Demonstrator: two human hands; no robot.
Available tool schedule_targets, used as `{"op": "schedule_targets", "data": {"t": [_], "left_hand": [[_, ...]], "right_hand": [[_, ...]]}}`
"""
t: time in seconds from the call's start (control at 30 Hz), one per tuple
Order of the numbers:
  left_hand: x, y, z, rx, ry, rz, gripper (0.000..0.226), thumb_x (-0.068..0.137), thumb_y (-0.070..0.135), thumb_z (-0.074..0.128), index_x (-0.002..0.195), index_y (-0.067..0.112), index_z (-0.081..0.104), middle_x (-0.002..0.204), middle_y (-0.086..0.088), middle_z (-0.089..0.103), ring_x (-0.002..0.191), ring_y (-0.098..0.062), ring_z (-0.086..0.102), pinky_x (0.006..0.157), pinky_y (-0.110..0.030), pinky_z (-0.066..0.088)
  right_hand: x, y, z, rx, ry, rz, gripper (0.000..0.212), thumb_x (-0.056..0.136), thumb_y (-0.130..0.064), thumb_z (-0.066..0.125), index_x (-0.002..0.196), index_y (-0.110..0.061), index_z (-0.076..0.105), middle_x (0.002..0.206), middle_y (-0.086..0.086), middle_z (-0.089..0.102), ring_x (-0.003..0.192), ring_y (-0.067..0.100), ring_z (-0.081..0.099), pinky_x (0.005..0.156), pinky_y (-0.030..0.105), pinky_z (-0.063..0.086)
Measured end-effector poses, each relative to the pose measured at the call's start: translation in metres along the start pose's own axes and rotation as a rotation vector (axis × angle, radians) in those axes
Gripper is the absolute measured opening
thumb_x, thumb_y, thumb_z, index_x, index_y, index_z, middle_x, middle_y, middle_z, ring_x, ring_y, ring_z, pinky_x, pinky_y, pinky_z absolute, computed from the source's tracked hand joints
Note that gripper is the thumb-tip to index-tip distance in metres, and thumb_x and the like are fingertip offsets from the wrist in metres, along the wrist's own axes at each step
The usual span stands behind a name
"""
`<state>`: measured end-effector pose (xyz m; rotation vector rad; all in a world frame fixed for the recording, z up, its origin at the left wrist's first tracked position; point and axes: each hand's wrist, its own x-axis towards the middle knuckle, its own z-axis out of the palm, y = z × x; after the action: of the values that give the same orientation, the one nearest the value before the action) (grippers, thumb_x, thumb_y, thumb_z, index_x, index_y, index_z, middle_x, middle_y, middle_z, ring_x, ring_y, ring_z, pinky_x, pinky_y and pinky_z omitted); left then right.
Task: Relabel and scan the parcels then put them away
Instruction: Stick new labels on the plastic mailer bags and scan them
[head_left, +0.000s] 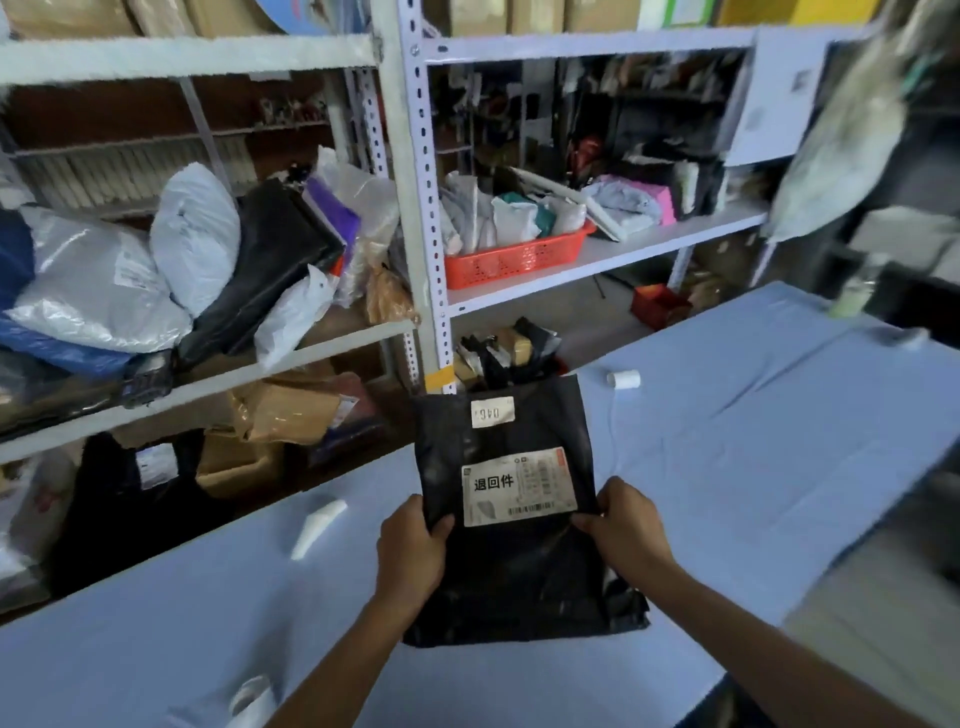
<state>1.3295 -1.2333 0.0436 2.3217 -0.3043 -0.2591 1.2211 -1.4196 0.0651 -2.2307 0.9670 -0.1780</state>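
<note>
One black parcel (506, 519) sits lower centre of the frame, over the blue table (727, 441), with its white label (519, 486) facing up. The left hand (413, 551) and right hand (626, 525) each grip a side edge, thumb on the face. Risk: the slack film may sag or fold, creasing the barcode and spoiling the scan. Shelving (415, 208) fills the upper frame.
</note>
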Motion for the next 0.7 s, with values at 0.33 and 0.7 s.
{"op": "schedule_targets", "data": {"t": [0.33, 0.7], "left_hand": [[-0.082, 0.086, 0.112, 0.074, -0.422, 0.363, 0.022, 0.090, 0.027, 0.062, 0.098, 0.007, 0.059, 0.098, -0.011, 0.066, 0.094, -0.031, 0.061, 0.077, -0.035, 0.049], [-0.180, 0.147, 0.208, 0.096, -0.683, 0.492, 0.021, 0.092, 0.029, 0.059, 0.100, 0.009, 0.058, 0.096, -0.007, 0.064, 0.086, -0.026, 0.061, 0.071, -0.033, 0.049]], "right_hand": [[-0.138, 0.137, -0.083, 0.019, 0.339, 0.478, 0.026, 0.082, -0.023, 0.069, 0.088, -0.009, 0.048, 0.098, 0.013, 0.062, 0.093, 0.032, 0.056, 0.064, 0.031, 0.033], [-0.229, 0.245, -0.139, 0.060, 0.516, 0.692, 0.028, 0.079, -0.023, 0.070, 0.079, -0.011, 0.046, 0.087, 0.008, 0.057, 0.085, 0.028, 0.054, 0.062, 0.032, 0.033]]}}
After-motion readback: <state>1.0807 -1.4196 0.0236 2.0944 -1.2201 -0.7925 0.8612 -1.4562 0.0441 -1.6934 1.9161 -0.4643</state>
